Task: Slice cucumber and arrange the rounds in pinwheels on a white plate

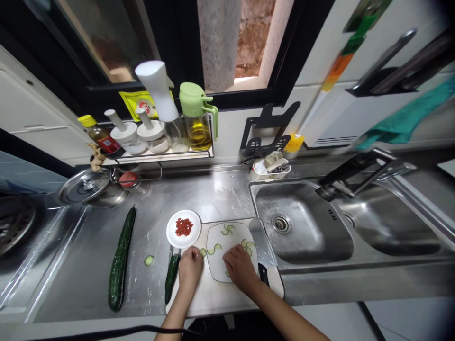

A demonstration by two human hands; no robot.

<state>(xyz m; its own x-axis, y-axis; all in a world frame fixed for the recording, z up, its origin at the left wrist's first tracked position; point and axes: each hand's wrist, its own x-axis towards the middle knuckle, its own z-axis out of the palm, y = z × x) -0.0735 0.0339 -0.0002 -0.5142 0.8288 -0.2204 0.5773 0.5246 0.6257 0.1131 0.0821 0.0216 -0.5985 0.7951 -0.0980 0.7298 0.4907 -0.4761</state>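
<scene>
Black cable along bottom edge, nearest; light cutting board on the steel desk; left hand over the board's left part, fingertips narrowed together just beside a cucumber slice, cannot tell if it grips anything; right hand above the clear-looking plate, fingers bunched, contents hidden, cannot tell; plate sits on the board, curved green-edged cucumber pieces in small clusters near its rim; cleaver right of plate, black handle toward the person; cut cucumber left of left hand, at board edge; whole cucumber farther left, lying on the desk; loose round slice between the two cucumbers; white dish beyond left hand, red bits inside; double sink right of board; lidded pot far left; soap tray behind sink; rack under window holds oil bottle and white-lidded jars.
</scene>
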